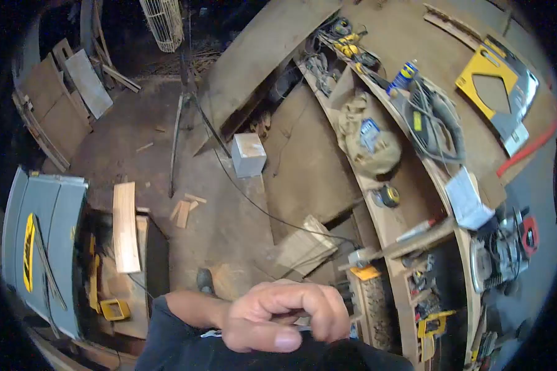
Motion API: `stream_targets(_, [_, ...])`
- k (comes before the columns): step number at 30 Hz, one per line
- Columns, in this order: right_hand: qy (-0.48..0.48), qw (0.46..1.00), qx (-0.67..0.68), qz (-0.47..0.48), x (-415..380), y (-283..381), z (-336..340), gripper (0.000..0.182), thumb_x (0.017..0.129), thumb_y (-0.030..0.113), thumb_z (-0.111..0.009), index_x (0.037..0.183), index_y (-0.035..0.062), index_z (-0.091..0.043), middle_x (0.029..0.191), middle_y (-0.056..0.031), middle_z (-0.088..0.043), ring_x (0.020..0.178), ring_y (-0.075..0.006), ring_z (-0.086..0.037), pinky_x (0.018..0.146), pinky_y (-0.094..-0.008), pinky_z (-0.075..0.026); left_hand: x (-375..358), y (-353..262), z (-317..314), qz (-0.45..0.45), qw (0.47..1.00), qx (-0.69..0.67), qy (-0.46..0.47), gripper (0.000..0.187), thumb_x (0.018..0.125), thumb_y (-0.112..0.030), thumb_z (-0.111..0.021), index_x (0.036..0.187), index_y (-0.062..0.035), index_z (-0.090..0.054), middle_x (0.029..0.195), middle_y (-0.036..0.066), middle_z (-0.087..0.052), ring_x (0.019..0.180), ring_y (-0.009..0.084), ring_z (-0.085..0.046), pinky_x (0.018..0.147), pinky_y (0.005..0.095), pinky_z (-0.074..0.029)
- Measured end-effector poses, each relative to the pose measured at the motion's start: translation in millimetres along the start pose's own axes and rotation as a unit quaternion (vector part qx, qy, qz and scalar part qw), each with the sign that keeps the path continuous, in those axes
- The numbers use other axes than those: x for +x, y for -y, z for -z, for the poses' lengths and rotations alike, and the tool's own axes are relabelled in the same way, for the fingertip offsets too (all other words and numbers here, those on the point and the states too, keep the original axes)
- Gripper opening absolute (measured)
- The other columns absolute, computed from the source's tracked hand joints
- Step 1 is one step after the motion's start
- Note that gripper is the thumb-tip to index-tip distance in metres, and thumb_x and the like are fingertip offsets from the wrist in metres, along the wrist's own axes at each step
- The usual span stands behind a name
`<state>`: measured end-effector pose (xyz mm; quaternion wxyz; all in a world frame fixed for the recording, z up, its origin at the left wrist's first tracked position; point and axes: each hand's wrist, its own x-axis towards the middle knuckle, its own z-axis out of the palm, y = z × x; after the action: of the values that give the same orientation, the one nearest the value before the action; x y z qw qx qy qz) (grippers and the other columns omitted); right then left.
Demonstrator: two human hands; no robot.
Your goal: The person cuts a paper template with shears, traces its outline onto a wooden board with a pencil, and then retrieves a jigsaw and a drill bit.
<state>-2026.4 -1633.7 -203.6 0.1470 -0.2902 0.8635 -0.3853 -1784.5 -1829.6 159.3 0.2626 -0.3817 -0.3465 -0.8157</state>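
Curls left hand before dark shirt, perhaps to steady pale sliver among fingers; impossible to judge grip's hold on it, its long axis or direction, with so much hidden. Reveals nothing of right hand. Farther, leftward, note plank laid lengthwise away from body.

Yellow-and-blue can, red hose

Smooth pale wood board; matt grey metal-looking tabletop
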Motion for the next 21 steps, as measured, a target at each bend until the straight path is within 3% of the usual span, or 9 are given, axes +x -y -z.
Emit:
stream_targets(2, [-0.002,0.983,0.006,0.182,43,-49,-83,0.028,0.094,0.02,-0.063,0.113,0.0034,-0.075,0.092,-0.0166,-0.075,0.071,-0.0284,-0.07,0.067,-0.0393,-0.055,17,-46,31,0.041,0.999,0.014,-0.018,0.023,0.102,-0.021,-0.056,0.103,0.0024,-0.056,0.112,0.02,-0.06,0.105,0.0327,-0.057,0.094,0.0441,-0.045])
stream_targets(5, [0.146,0.986,0.003,0.084,82,74,-83,0.024,0.094,0.019,-0.062,0.107,0.002,-0.073,0.085,-0.0148,-0.073,0.067,-0.0262,-0.067,0.065,-0.0393,-0.054,38,-98,85,0.069,0.984,0.133,0.1,0.023,0.102,-0.02,-0.056,0.102,0.0025,-0.055,0.108,0.02,-0.059,0.103,0.0344,-0.058,0.093,0.0445,-0.045])
stream_targets(7, [0.174,0.981,-0.045,0.073,104,144,-79,0.022,0.094,0.018,-0.062,0.104,0.0011,-0.073,0.081,-0.0142,-0.071,0.065,-0.0253,-0.066,0.064,-0.0397,-0.053,59,-81,93,-0.188,0.977,0.053,-0.083,0.044,0.102,-0.038,-0.066,0.088,0.0035,-0.068,0.079,0.017,-0.066,0.057,0.0246,-0.061,0.052,0.039,-0.049])
stream_targets(9, [0.034,0.996,0.032,0.079,122,161,-93,0.02,0.095,0.018,-0.062,0.098,0.0003,-0.072,0.079,-0.0165,-0.069,0.064,-0.0266,-0.065,0.062,-0.0425,-0.051,57,-109,123,-0.071,0.996,0.049,-0.028,0.028,0.101,-0.025,-0.059,0.096,0.0024,-0.058,0.095,0.018,-0.06,0.085,0.0313,-0.06,0.077,0.0427,-0.047])
stream_targets(10, [0.043,0.991,0.017,0.124,137,158,-95,0.02,0.095,0.018,-0.062,0.098,0.0002,-0.072,0.081,-0.0176,-0.069,0.066,-0.0271,-0.066,0.063,-0.0419,-0.052,60,-119,137,-0.03,0.998,0.046,-0.015,0.023,0.101,-0.021,-0.056,0.099,0.002,-0.054,0.1,0.018,-0.058,0.094,0.0335,-0.06,0.085,0.0439,-0.046])
stream_targets(13, [0.006,0.966,-0.057,0.25,187,101,-122,0.017,0.094,0.014,-0.064,0.098,-0.0004,-0.073,0.087,-0.0197,-0.071,0.075,-0.0297,-0.069,0.071,-0.041,-0.055,84,-135,180,0.001,0.994,0.05,-0.1,0.034,0.101,-0.033,-0.058,0.087,-0.0019,-0.059,0.082,0.013,-0.063,0.074,0.0335,-0.065,0.069,0.0471,-0.054])
stream_targets(17, [-0.097,0.993,0.042,0.05,234,180,-145,0.017,0.094,0.011,-0.064,0.101,-0.0006,-0.073,0.092,-0.0217,-0.073,0.081,-0.0331,-0.071,0.075,-0.0413,-0.056,116,-131,268,0.024,0.999,0.039,-0.001,0.037,0.102,-0.036,-0.059,0.084,-0.0037,-0.058,0.083,0.013,-0.064,0.074,0.0336,-0.066,0.07,0.0471,-0.057])
stream_targets(18, [-0.07,0.994,0.044,0.067,255,181,-145,0.018,0.093,0.012,-0.064,0.103,0.0001,-0.074,0.093,-0.0222,-0.073,0.083,-0.0343,-0.072,0.077,-0.042,-0.056,117,-107,281,-0.067,0.995,0.065,-0.044,0.028,0.098,-0.026,-0.057,0.086,-0.0009,-0.057,0.086,0.016,-0.062,0.077,0.0352,-0.064,0.069,0.0444,-0.053])
stream_targets(21, [-0.039,0.997,0.002,0.07,324,138,-160,0.023,0.093,0.013,-0.067,0.111,0.0021,-0.075,0.097,-0.0229,-0.074,0.09,-0.0366,-0.074,0.083,-0.0434,-0.058,145,-87,393,-0.157,0.973,0.158,0.053,0.018,0.093,-0.014,-0.054,0.091,0.0029,-0.058,0.094,0.02,-0.062,0.081,0.0363,-0.064,0.07,0.0414,-0.05])
